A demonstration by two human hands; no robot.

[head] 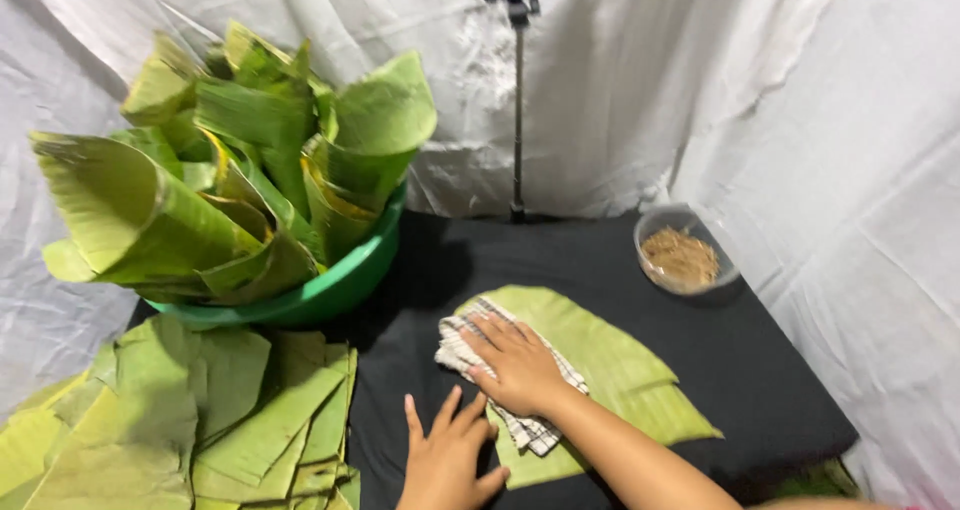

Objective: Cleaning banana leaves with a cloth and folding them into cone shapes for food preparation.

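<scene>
The right hand point(520, 365) lies flat, fingers spread, pressing a checked white-and-dark cotton cloth point(530, 432) onto a broad, flat green banana leaf point(620, 355) that rests on the black-covered worktop point(560, 255). The left hand point(447, 460) is also spread, palm down, at the leaf's near edge, partly on the black cover; whether it pins the leaf itself is hard to tell.

Banana leaf splits easily along its ribs, so, as I judge it, a hard push of the cloth across the grain could tear it. If the leaf is not truly held down, it could slide or crumple under the cloth. The clear round bowl of brown crumbly filling point(682, 255) stands near the worktop's right side, close to the leaf's far end; a wide sweep of the arm could knock it. The green plastic basin crammed with rolled banana leaves point(330, 290) is top-heavy in look and could shed rolls onto the worktop.

The cloth is largely hidden under the right hand. The stack of flat cut leaves point(200, 420) at lower left runs out of view. A thin black stand point(517, 110) rises against the white sheet backdrop point(800, 100), its top cut off.
</scene>
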